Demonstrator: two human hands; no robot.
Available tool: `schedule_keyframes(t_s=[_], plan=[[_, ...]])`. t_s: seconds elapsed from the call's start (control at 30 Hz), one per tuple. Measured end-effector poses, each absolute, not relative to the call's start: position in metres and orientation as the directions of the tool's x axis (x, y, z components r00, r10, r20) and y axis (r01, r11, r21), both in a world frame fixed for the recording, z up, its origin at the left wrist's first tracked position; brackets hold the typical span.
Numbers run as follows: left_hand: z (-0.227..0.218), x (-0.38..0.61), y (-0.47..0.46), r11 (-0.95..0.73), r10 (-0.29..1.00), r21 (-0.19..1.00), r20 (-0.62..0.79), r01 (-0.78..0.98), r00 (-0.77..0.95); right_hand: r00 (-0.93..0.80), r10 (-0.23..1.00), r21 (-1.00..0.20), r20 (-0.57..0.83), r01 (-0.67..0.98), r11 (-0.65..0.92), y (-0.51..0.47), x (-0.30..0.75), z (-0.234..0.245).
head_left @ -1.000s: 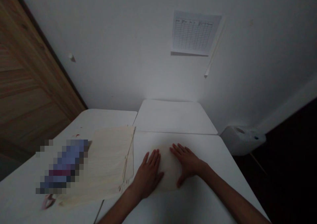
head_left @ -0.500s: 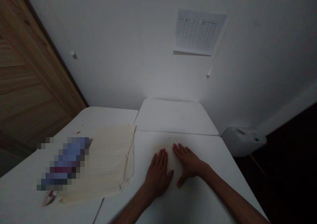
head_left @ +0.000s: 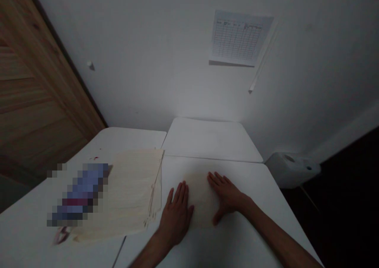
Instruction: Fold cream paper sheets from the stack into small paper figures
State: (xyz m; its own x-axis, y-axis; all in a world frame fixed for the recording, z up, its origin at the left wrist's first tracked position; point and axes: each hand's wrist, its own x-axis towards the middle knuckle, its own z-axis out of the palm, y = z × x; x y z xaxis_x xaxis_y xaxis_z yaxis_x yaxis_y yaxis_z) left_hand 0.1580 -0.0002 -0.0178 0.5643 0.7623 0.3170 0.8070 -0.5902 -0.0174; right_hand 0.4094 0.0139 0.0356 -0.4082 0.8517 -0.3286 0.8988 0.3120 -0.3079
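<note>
On the white table (head_left: 260, 197), a pale round sheet (head_left: 201, 201), perhaps cloth in this dim light, lies between the hands. The left hand (head_left: 176, 216) has slid back to its near edge, fingers spread and flat; the right hand (head_left: 227, 195) rests on it, fingers spread, gripping nothing.

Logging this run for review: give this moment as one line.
left hand: flat, on edge of pale cream sheet | right hand: flat on sheet | beside: cream paper stack on white table
</note>
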Motion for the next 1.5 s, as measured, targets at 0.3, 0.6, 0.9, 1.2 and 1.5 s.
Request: schedule_keyframes(t_s=[0.3, 0.6, 0.9, 1.2, 1.5], plan=[[-0.01, 0.184, 0.017, -0.691, 0.695, 0.033, 0.306, 0.722, 0.651, -0.433, 0.854, -0.345, -0.287, 0.879, 0.33, 0.014, 0.412, 0.036], [-0.014, 0.189, 0.02, -0.709, 0.689, 0.04, 0.256, 0.705, 0.678, -0.409, 0.912, -0.256, -0.026, 0.885, 0.389, -0.022, 0.4, 0.025], [-0.017, 0.189, 0.019, -0.692, 0.691, -0.003, 0.284, 0.722, 0.664, -0.364, 0.923, -0.107, 0.124, 0.92, 0.377, -0.04, 0.377, 0.0], [-0.014, 0.163, 0.023, -0.643, 0.713, -0.046, 0.328, 0.764, 0.62, -0.329, 0.94, -0.121, 0.087, 0.933, 0.338, -0.043, 0.376, -0.001], [-0.014, 0.153, 0.019, -0.61, 0.747, -0.013, 0.323, 0.792, 0.581, -0.291, 0.955, -0.165, 0.06, 0.941, 0.297, -0.045, 0.378, -0.003]])
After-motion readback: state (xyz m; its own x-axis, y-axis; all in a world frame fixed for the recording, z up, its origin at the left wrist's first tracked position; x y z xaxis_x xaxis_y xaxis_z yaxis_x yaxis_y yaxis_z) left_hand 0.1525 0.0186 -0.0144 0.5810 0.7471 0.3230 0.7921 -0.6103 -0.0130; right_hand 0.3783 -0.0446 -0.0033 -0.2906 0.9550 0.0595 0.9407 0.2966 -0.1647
